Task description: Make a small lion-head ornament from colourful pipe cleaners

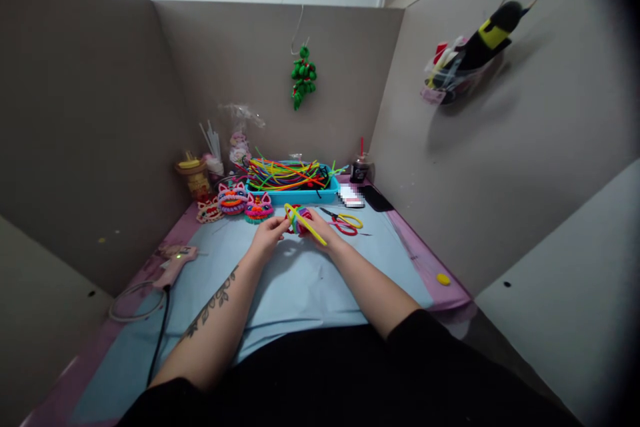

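Between my two hands is a small colourful pipe-cleaner piece (299, 221) in red, green and purple, held just above the blue cloth. A yellow pipe cleaner (315, 232) sticks out of it and slants down to the right, across my right hand. The fingers of my left hand (271, 235) pinch the left side of the piece. My right hand (320, 229) is closed round its right side, with some fingers hidden behind it. Scissors (345, 221) with yellow and red handles lie just right of my right hand.
A blue tray (293, 197) of pipe cleaners stands behind my hands, with finished animal heads (233, 199) at its left. A pink glue gun (176, 267) with a cord lies at left. A black phone (377, 199) and drink cup (359, 169) are at back right. Grey partitions enclose the table.
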A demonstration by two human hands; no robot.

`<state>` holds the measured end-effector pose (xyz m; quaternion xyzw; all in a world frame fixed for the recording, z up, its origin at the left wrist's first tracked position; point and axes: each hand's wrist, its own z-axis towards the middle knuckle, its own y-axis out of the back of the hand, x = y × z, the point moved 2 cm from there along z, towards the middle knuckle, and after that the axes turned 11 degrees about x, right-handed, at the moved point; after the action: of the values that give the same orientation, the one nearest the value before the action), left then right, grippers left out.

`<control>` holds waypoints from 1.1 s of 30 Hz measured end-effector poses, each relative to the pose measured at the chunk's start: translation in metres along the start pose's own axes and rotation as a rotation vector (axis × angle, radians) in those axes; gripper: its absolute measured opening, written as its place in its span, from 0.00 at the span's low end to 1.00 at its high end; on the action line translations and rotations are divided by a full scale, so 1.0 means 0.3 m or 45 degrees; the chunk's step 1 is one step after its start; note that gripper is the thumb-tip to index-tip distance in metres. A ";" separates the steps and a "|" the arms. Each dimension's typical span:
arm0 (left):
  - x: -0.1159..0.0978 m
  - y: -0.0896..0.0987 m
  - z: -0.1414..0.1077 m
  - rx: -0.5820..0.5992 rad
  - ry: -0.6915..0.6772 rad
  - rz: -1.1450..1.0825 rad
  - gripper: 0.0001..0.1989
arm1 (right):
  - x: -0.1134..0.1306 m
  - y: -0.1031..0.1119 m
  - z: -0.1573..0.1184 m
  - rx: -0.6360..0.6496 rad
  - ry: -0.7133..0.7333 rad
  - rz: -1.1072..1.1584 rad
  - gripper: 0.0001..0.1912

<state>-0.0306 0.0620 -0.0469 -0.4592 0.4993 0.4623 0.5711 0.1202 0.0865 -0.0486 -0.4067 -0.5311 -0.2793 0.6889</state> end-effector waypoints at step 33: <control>0.004 -0.058 -0.011 -0.409 -0.436 0.351 0.08 | -0.003 -0.066 -0.033 -0.328 0.224 -0.699 0.35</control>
<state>-0.0138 0.0560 -0.0473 -0.3869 0.3734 0.6799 0.4986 0.1087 0.0678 -0.0452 -0.3062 -0.5198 -0.5539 0.5738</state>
